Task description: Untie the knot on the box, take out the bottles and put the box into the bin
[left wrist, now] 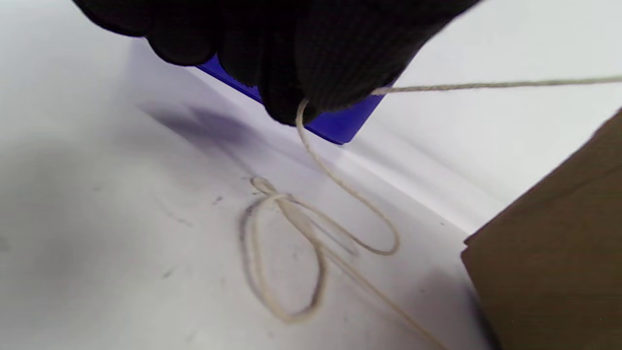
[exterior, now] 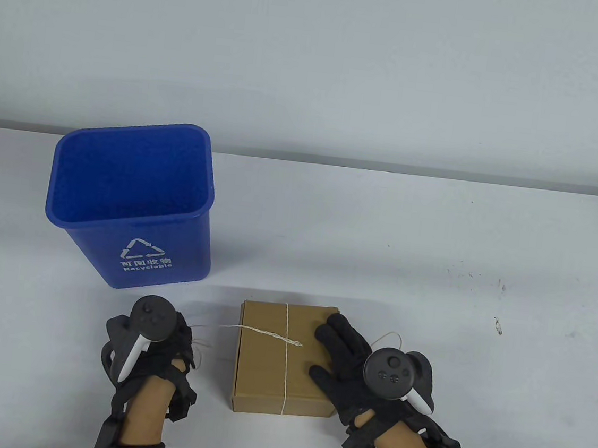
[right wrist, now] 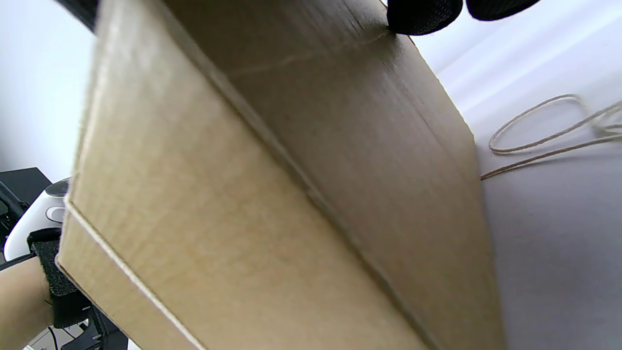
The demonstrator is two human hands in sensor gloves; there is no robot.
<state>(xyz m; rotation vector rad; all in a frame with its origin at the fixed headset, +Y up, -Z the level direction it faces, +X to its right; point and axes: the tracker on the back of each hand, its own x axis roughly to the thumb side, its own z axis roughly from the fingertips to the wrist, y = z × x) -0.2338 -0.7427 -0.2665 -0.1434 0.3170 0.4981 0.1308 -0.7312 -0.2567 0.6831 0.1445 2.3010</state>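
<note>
A closed brown cardboard box (exterior: 285, 358), still wrapped in pale string (exterior: 261, 332), lies before the upright blue bin (exterior: 133, 204).

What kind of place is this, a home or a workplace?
Probably a test or recording bench, not a home: a bare white table against a plain wall, hands in sensor gloves with trackers, and only a blue recycling bin and a tied cardboard box.

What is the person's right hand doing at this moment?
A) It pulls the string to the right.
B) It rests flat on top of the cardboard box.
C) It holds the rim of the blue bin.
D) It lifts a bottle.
B: the right hand lies with straight fingers on the cardboard box, while the left hand pinches the string.
</note>
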